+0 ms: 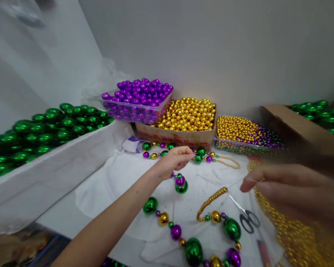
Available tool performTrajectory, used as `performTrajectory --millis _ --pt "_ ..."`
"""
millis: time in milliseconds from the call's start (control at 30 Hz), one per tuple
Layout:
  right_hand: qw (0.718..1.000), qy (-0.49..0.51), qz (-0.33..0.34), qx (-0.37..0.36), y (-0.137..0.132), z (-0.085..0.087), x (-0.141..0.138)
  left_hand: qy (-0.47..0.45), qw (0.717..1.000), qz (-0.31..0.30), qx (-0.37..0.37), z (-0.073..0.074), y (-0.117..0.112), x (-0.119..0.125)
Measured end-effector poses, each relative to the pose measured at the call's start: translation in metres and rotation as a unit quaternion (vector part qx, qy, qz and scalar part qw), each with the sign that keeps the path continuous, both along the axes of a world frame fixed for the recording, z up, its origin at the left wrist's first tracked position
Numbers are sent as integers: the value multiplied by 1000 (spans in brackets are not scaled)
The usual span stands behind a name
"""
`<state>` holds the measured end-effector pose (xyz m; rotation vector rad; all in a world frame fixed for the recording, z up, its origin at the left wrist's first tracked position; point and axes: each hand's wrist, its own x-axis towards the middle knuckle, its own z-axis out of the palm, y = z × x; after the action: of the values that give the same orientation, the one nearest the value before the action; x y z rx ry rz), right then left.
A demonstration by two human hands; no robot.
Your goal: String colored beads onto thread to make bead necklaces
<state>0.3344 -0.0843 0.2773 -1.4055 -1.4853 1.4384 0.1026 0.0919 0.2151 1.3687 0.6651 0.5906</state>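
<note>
My left hand point(177, 162) is raised over the white cloth, its fingers curled into a pinch. What lies between those fingertips is hidden. Just below it are a purple bead point(180, 181) and a green bead point(181, 187); whether they hang from the hand, I cannot tell. My right hand point(292, 191), blurred, has thumb and forefinger together on a thin thread point(235, 184) that leads to a row of small gold beads point(211, 200). That row continues into a strand of large green, gold and purple beads point(193, 252) curving across the cloth. Scissors point(246, 217) lie beside it.
Behind stand a tub of purple beads point(137, 111), a carton of gold beads point(180, 135) and a tray of small mixed beads point(239, 142). Green beads point(55, 128) fill a white-walled box at left. A finished-looking strand point(228, 163) lies behind. Gold bead strings point(303, 237) heap at right.
</note>
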Motion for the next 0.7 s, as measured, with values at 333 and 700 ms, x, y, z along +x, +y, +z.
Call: performTrajectory --millis 333,700 --pt "997 40 34 -48 46 -37 -23 -29 995 -63 -72 -21 -30 27" --pt "951 275 -134 -35 36 -43 -10 -52 986 -109 -119 -22 -59 45"
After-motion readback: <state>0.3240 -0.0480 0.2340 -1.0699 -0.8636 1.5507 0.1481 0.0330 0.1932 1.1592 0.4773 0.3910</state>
